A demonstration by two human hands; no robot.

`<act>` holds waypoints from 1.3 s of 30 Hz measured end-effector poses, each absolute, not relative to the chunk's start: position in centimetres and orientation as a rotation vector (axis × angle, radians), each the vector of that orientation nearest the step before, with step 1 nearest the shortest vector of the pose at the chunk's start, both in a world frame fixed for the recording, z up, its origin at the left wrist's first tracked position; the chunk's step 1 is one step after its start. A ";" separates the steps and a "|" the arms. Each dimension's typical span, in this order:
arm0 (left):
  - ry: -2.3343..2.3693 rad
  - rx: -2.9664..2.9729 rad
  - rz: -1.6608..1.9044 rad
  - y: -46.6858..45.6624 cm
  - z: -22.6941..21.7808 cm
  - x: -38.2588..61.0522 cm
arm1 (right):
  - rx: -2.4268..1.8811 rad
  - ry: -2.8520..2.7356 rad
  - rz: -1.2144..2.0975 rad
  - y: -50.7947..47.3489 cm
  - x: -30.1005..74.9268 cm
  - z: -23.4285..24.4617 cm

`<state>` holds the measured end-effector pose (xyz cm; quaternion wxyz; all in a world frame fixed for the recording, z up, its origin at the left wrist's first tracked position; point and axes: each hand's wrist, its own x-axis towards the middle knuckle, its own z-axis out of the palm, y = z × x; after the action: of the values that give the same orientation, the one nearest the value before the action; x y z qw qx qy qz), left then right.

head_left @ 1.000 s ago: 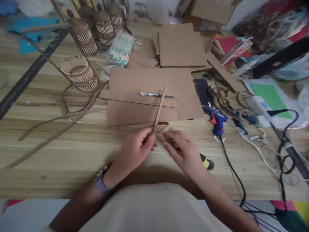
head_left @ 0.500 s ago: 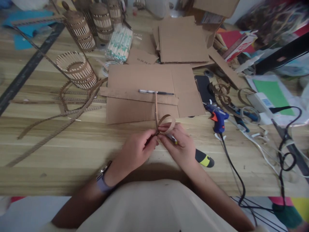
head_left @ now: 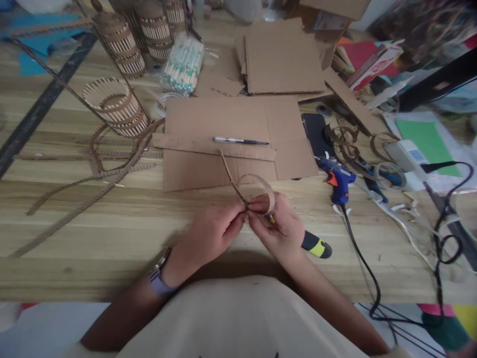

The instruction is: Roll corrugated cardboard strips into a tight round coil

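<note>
A thin cardboard strip (head_left: 234, 183) is pinched between my two hands above the table's front part. One end points up and left over the cardboard sheet, and the rest curls in a loop above my right fingers. My left hand (head_left: 216, 227) is closed on the strip with thumb and fingertips. Close against it, my right hand (head_left: 278, 223) is closed on the strip too, its fingertips nearly touching the left ones. A utility knife with a black and yellow handle (head_left: 316, 244) lies on the table, partly hidden under my right hand.
A flat cardboard sheet (head_left: 219, 117) bears a pen (head_left: 240, 141). A blue glue gun (head_left: 339, 181) with its black cable lies on the right. Left are a round stick basket (head_left: 122, 109) and loose corrugated strips (head_left: 108, 186). Bagged sticks (head_left: 183, 64) lie behind.
The strip's free end has swung left and now slants, where before it stood straight up. Its loop has widened a little. Both hands keep nearly the same place.
</note>
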<state>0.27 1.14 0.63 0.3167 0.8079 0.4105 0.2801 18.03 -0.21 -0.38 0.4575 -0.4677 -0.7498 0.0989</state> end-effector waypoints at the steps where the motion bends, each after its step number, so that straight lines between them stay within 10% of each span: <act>1: 1.072 2.135 0.754 1.1 0.7 0.3 | -1.151 -1.841 0.230 -0.3 18.0 -0.4; 39: 1.000 1.771 0.716 1.5 0.7 -0.1 | -1.162 -1.966 0.236 -0.2 18.8 -0.6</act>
<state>-0.10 1.48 0.69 0.4728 0.7238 0.4088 0.2925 18.80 -0.16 -0.62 0.4103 -0.4614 -0.7810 0.0938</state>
